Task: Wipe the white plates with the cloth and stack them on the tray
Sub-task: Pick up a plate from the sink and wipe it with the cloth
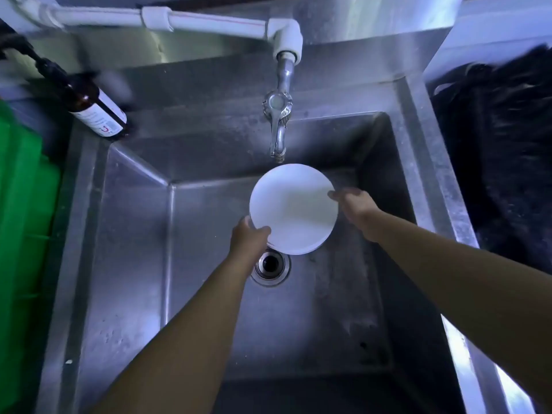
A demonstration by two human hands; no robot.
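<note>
Plate in sink below tap, above drain, bottle on rim back left

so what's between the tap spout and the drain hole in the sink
In the head view, the round white plates, held at their edges by the left hand and right hand, lie between the chrome tap spout and the round metal drain.

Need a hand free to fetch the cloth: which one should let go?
Right, probably. The left hand grips the plates at the near rim with a curled thumb; the right hand only pinches the far edge.
</note>
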